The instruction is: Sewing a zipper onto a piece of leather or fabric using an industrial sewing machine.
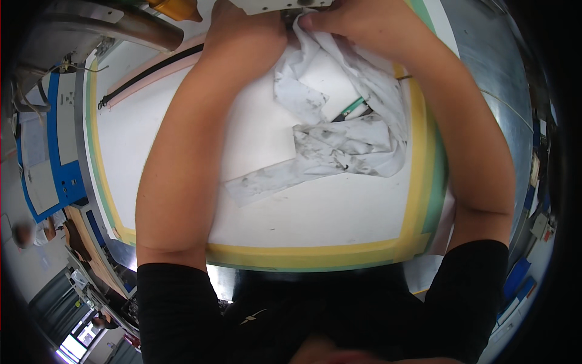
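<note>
At the top centre my left hand (248,36) reaches to a metal plate (273,5), its fingers hidden beneath the plate and behind the hand. Beside it my right hand (357,27) grips a white cloth (342,145) marked with grey smudges, the thumb pressing on it near the plate. The cloth trails down and folds back across a white board (273,218) edged with yellow and green tape. A green tool (349,108) lies partly under the cloth.
A metal tube (139,30) and orange fitting (176,7) are at upper left. A black strip (151,65) on pink backing lies on the board. A blue-framed panel (57,176) stands left. Two people (42,233) (106,321) are farther left.
</note>
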Available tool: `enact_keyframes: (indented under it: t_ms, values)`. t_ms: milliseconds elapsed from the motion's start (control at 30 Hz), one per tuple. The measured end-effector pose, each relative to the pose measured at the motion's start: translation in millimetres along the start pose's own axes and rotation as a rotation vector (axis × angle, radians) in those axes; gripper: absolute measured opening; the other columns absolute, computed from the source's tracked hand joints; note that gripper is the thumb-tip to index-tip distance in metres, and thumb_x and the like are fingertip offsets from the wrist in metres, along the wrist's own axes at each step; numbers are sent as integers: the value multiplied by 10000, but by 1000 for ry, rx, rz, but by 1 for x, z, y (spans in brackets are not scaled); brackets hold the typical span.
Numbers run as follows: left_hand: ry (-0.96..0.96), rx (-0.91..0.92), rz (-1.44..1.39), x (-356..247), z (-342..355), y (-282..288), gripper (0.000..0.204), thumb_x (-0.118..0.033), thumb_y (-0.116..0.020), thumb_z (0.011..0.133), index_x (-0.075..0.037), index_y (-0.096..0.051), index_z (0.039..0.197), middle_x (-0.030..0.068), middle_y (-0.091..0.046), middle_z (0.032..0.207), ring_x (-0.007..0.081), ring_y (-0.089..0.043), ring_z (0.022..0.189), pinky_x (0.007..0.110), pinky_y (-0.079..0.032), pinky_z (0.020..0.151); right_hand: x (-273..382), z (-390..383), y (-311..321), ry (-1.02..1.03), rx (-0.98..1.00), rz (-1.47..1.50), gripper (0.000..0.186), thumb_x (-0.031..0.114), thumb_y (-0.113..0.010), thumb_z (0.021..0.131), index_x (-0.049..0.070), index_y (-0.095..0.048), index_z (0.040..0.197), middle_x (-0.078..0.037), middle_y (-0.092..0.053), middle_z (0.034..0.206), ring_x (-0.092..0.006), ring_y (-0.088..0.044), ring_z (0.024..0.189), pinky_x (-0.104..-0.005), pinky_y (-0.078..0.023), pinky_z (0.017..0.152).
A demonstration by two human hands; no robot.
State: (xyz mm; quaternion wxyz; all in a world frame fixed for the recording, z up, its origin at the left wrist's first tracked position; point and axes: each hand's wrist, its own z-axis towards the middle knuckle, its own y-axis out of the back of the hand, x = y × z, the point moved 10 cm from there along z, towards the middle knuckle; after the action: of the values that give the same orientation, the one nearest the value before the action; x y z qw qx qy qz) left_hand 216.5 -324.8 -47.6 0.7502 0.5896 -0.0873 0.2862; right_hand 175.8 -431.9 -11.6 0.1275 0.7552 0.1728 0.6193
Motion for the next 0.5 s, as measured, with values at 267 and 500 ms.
enact_keyframes:
  t_ms: [267,500]
  values:
    - [54,217,-26,9,-3,-25,188,-156,-651,879,-31,-785,918,156,-747,995,318,-728,940,462,-574,818,22,-1,3,279,-135,-483,276,93,-721,805,-48,-726,1043,-248,-749,946,-393,-717,932,-415,-555,844]
    - [136,85,-32,11,7,-16,223,-151,-610,923,-28,-783,989,160,-748,1024,333,-728,976,468,-580,849,31,-23,33,67,-51,-624,213,120,-737,791,-43,-749,928,-203,-742,806,-314,-723,782,-389,-555,749]
